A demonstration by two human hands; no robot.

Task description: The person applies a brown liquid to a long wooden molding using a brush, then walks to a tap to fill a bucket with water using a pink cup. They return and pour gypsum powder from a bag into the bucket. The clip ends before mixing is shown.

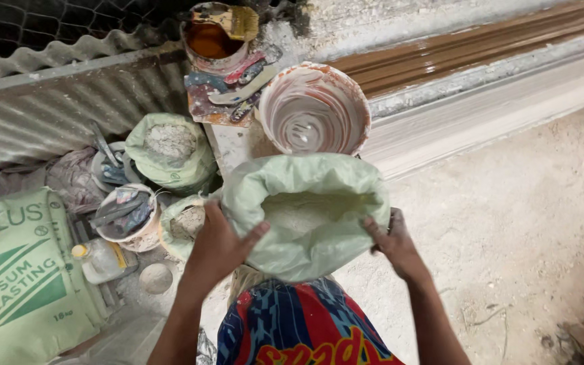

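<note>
two hands, the left hand (219, 245) and right hand (395, 245), grip with closed fingers a rolled-down pale green sack (305, 209) of white powder just before the paint-smeared bucket (313, 108); a slack grip or sudden tilt could dump powder past the rim

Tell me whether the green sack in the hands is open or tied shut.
Open. The green sack has its mouth rolled back, showing pale powder inside, while the left hand and right hand grip its sides.

Dusty floor (508, 223) w/ sacks (170, 152), tubs (130, 216)
</note>
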